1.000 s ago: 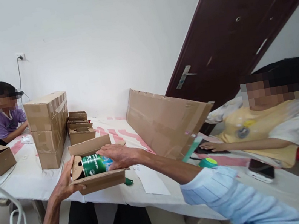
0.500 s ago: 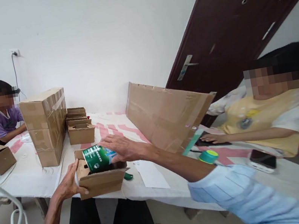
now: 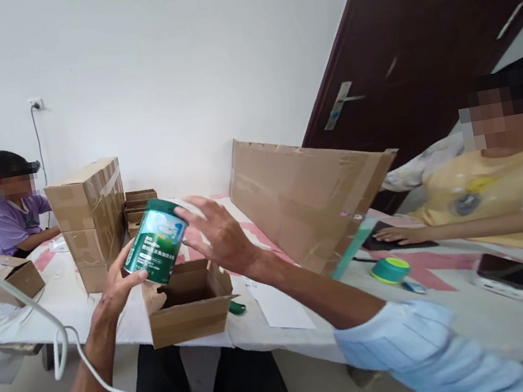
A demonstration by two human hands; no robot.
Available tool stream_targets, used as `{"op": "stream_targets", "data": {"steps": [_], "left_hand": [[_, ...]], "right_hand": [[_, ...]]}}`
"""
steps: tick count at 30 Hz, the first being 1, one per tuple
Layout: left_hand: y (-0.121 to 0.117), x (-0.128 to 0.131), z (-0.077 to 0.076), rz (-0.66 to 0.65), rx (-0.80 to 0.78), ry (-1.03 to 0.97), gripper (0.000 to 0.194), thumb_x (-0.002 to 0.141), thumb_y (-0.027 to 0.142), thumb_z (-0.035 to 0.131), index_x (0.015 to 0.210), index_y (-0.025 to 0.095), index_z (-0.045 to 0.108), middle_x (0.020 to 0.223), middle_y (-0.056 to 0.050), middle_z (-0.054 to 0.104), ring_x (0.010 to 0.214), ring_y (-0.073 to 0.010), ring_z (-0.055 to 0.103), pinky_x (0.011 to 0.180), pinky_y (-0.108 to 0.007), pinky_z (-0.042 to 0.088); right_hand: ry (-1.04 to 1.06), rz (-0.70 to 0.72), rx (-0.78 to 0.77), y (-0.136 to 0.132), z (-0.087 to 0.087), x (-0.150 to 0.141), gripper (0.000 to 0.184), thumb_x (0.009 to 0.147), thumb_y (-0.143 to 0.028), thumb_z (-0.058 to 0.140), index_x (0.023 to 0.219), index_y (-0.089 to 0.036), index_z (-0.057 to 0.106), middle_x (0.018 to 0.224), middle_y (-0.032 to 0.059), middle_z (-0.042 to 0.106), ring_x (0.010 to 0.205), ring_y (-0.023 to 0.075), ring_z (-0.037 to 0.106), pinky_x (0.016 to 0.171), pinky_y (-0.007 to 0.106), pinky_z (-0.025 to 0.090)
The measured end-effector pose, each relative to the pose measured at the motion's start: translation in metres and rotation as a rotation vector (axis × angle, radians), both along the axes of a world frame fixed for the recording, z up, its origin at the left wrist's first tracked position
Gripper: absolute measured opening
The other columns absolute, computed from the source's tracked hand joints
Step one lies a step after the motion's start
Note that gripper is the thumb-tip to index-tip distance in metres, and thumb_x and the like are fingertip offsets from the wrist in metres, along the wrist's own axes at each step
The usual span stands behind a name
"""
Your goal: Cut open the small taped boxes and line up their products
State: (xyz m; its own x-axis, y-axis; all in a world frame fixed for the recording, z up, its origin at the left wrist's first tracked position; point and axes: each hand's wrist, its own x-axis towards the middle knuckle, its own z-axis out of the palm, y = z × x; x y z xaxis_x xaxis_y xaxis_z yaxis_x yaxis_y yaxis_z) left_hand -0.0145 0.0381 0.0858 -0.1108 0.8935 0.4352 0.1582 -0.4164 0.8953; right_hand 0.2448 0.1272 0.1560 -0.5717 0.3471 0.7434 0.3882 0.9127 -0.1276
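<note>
A green canister (image 3: 156, 243) with a printed label and dark green lid hangs tilted above the open cardboard box (image 3: 187, 322). My left hand (image 3: 118, 283) is closed around its lower end, the thumb along its front. Beside the lid, at the upper right of the canister, is my right hand (image 3: 217, 233), slightly blurred. Its fingers are apart; whether the fingertips touch the lid I cannot tell. The box stands at the table's near edge with its top open, and a dark inside shows. A small dark green object (image 3: 237, 308) lies just right of it.
Stacked taped cartons (image 3: 91, 228) and smaller open boxes (image 3: 140, 199) stand behind at left, a lone carton (image 3: 9, 278) farther left. A cardboard panel (image 3: 312, 197) leans at right. A tape roll (image 3: 390, 270), phone (image 3: 508, 275) and white cable (image 3: 57, 324) are around. Two people sit nearby.
The green canister has come up out of the box and is now tilted above it. My left hand has moved from the box's side onto the canister; my right hand has loosened to the lid end.
</note>
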Motion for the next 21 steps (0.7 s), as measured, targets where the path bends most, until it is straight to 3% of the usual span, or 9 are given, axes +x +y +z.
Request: {"op": "stream_targets", "data": {"steps": [3,6,11,14,17,21], "left_hand": [[0.023,0.016,-0.009,-0.015,0.088,-0.230,0.108,0.070,0.059,0.091,0.162,0.020,0.051,0.153,-0.014,0.067,0.142,-0.0416,0.061,0.117,-0.050,0.053],[0.041,0.026,-0.013,0.004,0.066,-0.341,0.106,0.065,0.055,0.097,0.156,0.021,0.056,0.141,-0.012,0.073,0.128,-0.0361,0.070,0.108,-0.044,0.058],[0.042,0.024,-0.013,0.112,-0.242,-0.191,0.090,0.062,0.064,0.096,0.136,0.019,0.070,0.116,-0.011,0.079,0.098,-0.0302,0.076,0.079,-0.037,0.063],[0.040,0.023,-0.017,0.165,-0.337,-0.102,0.085,0.065,0.070,0.092,0.130,0.019,0.073,0.112,-0.011,0.079,0.090,-0.0282,0.075,0.067,-0.033,0.060],[0.045,0.023,-0.018,0.153,-0.365,-0.072,0.087,0.068,0.071,0.090,0.135,0.019,0.070,0.117,-0.013,0.078,0.091,-0.0282,0.075,0.068,-0.032,0.060],[0.050,0.022,-0.001,0.030,-0.222,-0.073,0.098,0.068,0.062,0.093,0.149,0.020,0.059,0.135,-0.014,0.074,0.114,-0.0339,0.074,0.089,-0.039,0.062]], "right_hand": [[0.347,0.144,-0.497,0.003,-0.025,-0.022,0.067,0.106,-0.055,0.057,0.164,-0.023,0.045,0.160,0.0178,0.057,0.143,0.0350,0.059,0.116,0.057,0.055],[0.491,0.343,-0.868,0.001,-0.049,-0.049,0.069,0.101,-0.062,0.062,0.160,-0.029,0.050,0.151,0.0103,0.066,0.132,0.0305,0.067,0.110,0.048,0.061],[0.546,0.291,-1.263,0.013,-0.077,-0.067,0.061,0.097,-0.057,0.067,0.149,-0.027,0.060,0.140,0.0112,0.071,0.113,0.0286,0.074,0.080,0.040,0.069],[0.501,0.235,-1.365,0.025,-0.087,-0.066,0.053,0.101,-0.052,0.061,0.144,-0.021,0.063,0.132,0.0134,0.074,0.104,0.0263,0.076,0.070,0.035,0.066],[0.488,0.200,-1.360,0.031,-0.089,-0.065,0.055,0.101,-0.056,0.061,0.145,-0.022,0.064,0.130,0.0134,0.075,0.101,0.0269,0.076,0.072,0.038,0.066],[0.547,0.283,-1.046,0.029,-0.074,-0.062,0.067,0.096,-0.062,0.068,0.151,-0.026,0.061,0.140,0.0110,0.073,0.124,0.0327,0.070,0.100,0.048,0.064]]}}
